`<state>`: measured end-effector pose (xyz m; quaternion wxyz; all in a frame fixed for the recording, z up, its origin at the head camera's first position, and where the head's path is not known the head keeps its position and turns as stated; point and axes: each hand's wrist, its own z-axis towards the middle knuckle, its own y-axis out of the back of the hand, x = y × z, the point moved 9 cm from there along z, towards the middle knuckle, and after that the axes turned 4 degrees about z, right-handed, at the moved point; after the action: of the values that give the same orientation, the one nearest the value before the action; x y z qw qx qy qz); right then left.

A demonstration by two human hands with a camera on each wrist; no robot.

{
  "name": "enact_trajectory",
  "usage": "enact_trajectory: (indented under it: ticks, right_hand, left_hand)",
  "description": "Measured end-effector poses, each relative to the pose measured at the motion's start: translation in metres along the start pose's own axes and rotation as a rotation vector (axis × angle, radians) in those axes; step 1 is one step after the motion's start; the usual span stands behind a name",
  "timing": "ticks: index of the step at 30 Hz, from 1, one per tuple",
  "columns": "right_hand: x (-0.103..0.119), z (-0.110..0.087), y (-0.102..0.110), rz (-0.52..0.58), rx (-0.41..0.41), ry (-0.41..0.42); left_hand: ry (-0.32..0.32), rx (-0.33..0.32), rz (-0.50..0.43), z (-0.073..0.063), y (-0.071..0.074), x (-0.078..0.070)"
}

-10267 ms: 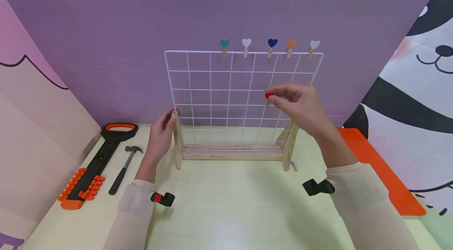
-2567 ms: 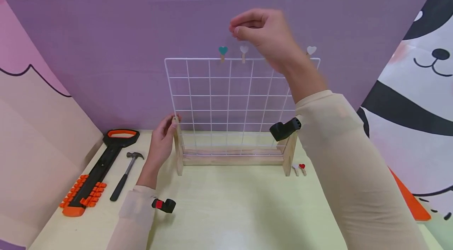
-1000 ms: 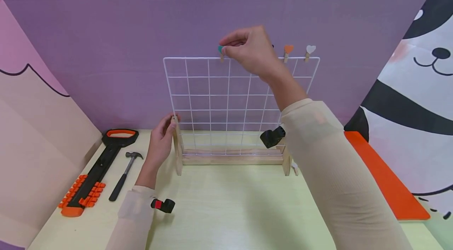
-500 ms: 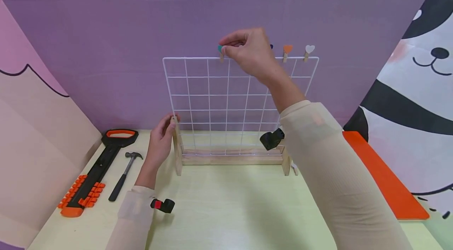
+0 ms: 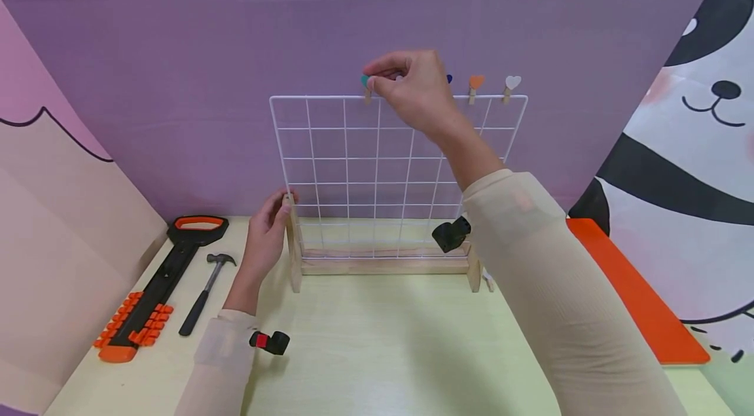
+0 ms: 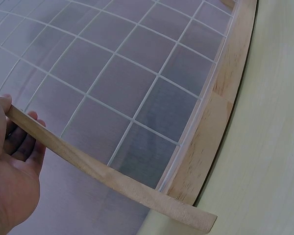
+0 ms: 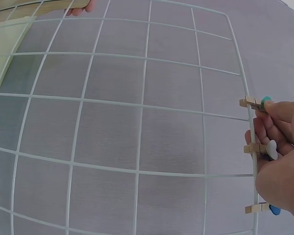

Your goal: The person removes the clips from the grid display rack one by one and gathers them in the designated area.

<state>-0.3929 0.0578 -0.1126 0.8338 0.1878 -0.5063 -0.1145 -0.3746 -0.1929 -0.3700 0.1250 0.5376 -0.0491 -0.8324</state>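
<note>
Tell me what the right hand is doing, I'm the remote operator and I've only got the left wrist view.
Observer: The right hand pinches a teal heart clip on the grid's top wire.
Operator: Is anything else clipped to that wire?
Observer: Yes, an orange heart clip sits farther right along it in the head view.
Operator: And what's on the left side of the table?
Observer: A hammer lies there.

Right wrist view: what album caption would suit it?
A right hand pinches a teal heart clothespin on a white wire grid.
</note>
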Motion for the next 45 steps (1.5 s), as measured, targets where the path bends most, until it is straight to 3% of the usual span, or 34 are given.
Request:
enact_trajectory:
  ticks: [7,14,32,45]
  right_hand:
    - [0.000,0.000,0.001,-0.002,-0.024,0.018]
    - [0.002,0.001,0.011,0.105,-0.058,0.019]
    - [0.028,-0.018,0.042,0.248,-0.065,0.195]
    - [0.009,-0.032,0.065,0.231,-0.083,0.196]
  left_hand:
    - [0.000,-0.001,-0.009,0.000,-0.001,0.001]
    - [-0.002,0.000,-0.009,0.001,-0.004,-0.002]
    - [0.005,0.010,0.004,0.001,-0.007,0.001]
    - [-0.009,-0.008,0.006,0.004,-0.004,0.001]
